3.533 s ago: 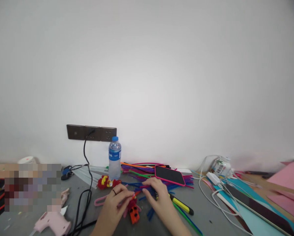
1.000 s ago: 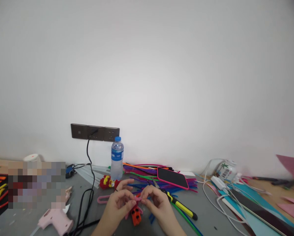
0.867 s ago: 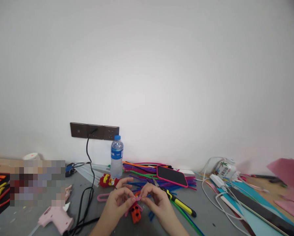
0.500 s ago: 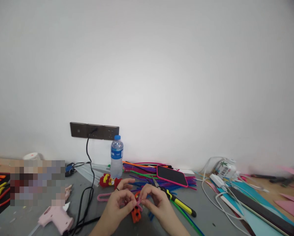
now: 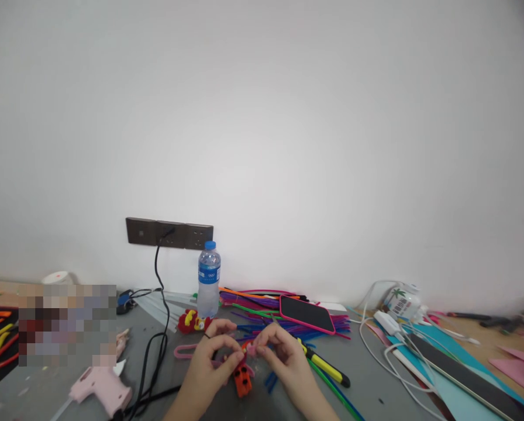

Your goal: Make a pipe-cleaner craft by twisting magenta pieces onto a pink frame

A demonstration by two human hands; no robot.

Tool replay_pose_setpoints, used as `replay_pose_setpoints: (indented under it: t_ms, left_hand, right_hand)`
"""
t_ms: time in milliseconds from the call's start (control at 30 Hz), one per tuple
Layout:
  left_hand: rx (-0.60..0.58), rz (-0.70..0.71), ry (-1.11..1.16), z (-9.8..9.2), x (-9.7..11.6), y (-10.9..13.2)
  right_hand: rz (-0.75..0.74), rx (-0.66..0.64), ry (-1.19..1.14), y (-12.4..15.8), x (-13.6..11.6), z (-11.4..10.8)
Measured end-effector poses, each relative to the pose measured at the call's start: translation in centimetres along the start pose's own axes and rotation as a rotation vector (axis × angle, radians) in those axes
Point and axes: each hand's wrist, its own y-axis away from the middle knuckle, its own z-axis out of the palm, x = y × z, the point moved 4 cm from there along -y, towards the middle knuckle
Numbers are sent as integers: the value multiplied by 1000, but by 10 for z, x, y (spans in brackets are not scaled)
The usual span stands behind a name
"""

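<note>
My left hand and my right hand face each other low in the middle of the head view. Between their fingertips is a short, twisted pink pipe cleaner. The right thumb and forefinger pinch it; the left thumb and forefinger close on its other side, partly hiding it. Just below the fingertips is an orange fuzzy piece with dark spots; whether it is joined to the pink one I cannot tell. A bent pink pipe cleaner lies left of my left hand, near a red and yellow fuzzy figure.
A water bottle stands behind my hands. Bundled pipe cleaners, a phone and a yellow-black tool lie to the right. A pink glue gun and black cable are left. White cables trail at right.
My right fingertips have shifted slightly right and up with the pink pipe cleaner, and the gap between my hands has widened a little. The orange piece stays almost in place.
</note>
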Motion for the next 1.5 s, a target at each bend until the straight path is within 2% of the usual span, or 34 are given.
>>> replay_pose_setpoints:
  t_ms: [100,267,433,567,667,733,800,933,1033,1100,1333,1500]
  left_hand:
    - [-4,-6,145,3,-9,-2]
    - [11,-34,256,6,-13,-2]
    - [-63,-21,153,6,-2,2]
    - [-190,-18,77,8,3,4]
    - [-267,-29,10,10,2,5]
    - [-267,-45,-21,10,0,5]
    - [-213,-73,-12,8,-2,3]
    - [-37,-105,90,5,-9,-1]
    - [17,-86,223,10,-16,-1]
    - [48,-107,372,14,-20,0]
    - [49,-290,752,24,-18,4]
    - [66,-302,837,24,-19,3]
  right_hand:
    - [-39,44,13,0,5,2]
    - [-78,0,33,3,-1,11]
    - [-56,-51,47,3,-5,9]
    - [-49,-172,140,2,-14,9]
    - [21,-268,196,3,-21,8]
    - [67,-285,202,3,-21,7]
    - [51,-219,186,2,-19,4]
    - [-155,95,106,-1,-15,-2]
    - [-276,265,113,3,-15,1]
    - [-323,281,163,6,-18,7]
    - [-422,136,315,11,-25,26]
    - [-495,225,377,15,-28,23]
